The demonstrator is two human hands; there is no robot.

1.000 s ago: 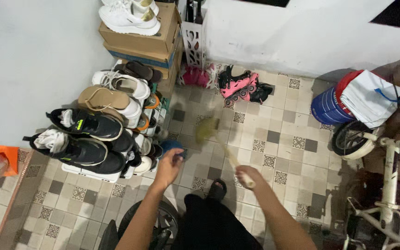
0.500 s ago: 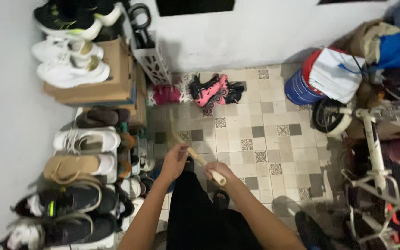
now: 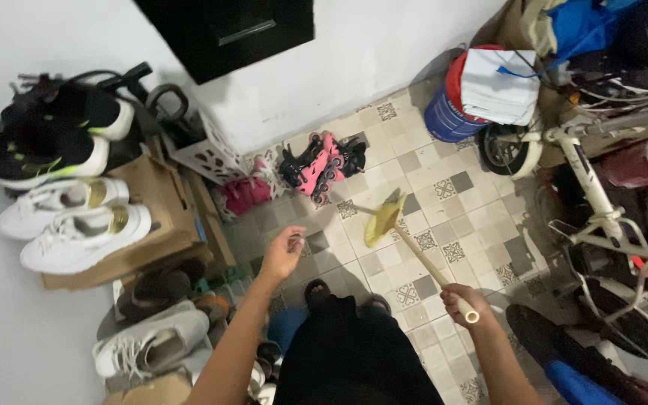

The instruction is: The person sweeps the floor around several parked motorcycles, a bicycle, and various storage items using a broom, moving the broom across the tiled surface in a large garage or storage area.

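The left hand [image 3: 283, 251] has let go of the broom [image 3: 414, 251] and hangs loosely open, so only the right hand [image 3: 463, 302] grips the handle, the head now swung right over mid-floor [image 3: 459, 217].

Patterned beige tiled floor [image 3: 481, 225] carries pink inline skates [image 3: 320, 163] by the wall, a blue bucket [image 3: 444, 116], cardboard boxes [image 3: 155, 217] and a white bicycle [image 3: 601, 217].

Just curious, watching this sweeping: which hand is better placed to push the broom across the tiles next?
Probably the right hand: it grips the broom handle's end. The left hand is off it, raised.
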